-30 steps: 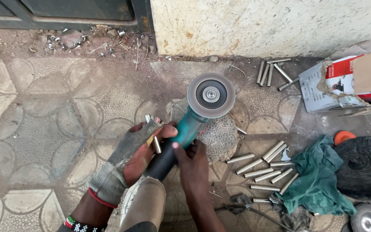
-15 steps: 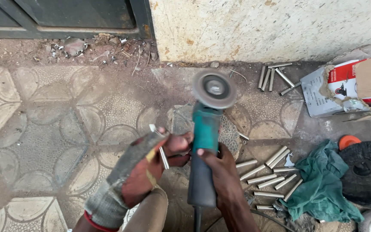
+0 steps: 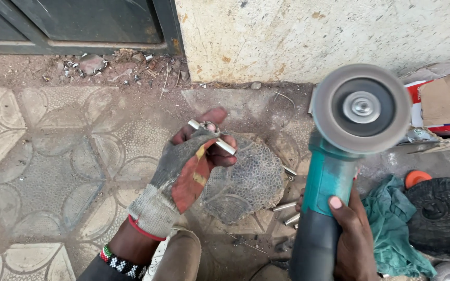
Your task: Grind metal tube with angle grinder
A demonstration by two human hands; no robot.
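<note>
Angle grinder [image 3: 334, 171] now lifted off to the right, right hand [image 3: 352, 239] wrapped shut on its body. Gloved left hand [image 3: 191, 166] has raised the short metal tube [image 3: 212, 138], fingers pinched closed on it; grinding looks paused for inspection.

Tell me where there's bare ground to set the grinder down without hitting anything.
The patterned paving left of the left hand is bare, bordered above by the rubble strip along the door. The right side is crowded: short metal tubes, green cloth, black disc and cardboard box surround the right hand holding the grinder.
</note>
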